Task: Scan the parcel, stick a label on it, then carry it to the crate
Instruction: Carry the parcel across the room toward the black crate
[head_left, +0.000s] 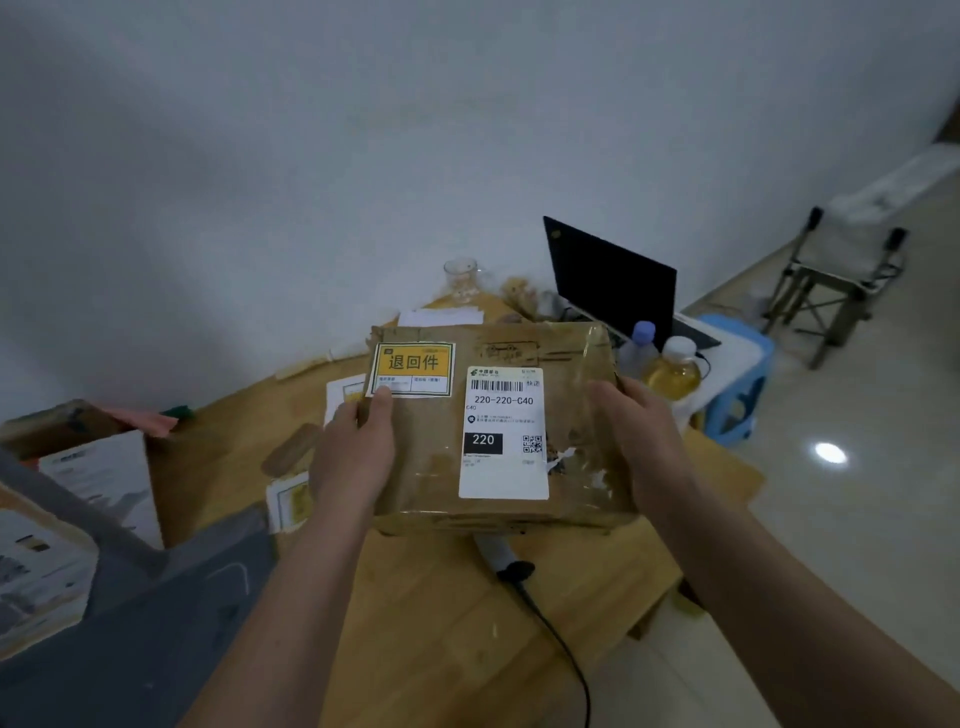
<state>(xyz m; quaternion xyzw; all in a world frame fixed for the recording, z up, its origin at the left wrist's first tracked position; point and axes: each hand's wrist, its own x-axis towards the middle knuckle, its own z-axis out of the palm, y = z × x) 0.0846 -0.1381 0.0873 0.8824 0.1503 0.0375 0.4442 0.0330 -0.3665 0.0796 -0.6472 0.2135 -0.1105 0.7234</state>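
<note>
I hold a brown taped cardboard parcel (426, 457) above the wooden table (447, 613), level, with both hands. My left hand (356, 457) grips its left edge, thumb pressed on the corner of a yellow label (413, 370) at the top left. My right hand (636, 447) grips the right edge. A white shipping label (504, 434) with a barcode and "220-220-C40" sits on the parcel's middle. The barcode scanner (506, 564) lies on the table under the parcel, cable trailing toward me. A grey crate (135, 613) stands at the lower left.
Boxes (98, 478) stand in and behind the crate. Spare yellow labels (293, 499) lie on the table left of the parcel. At the back are a glass (461, 278), a laptop (613, 283), two bottles (670, 366) and a blue stool (737, 384). A folding chair (836, 280) stands far right.
</note>
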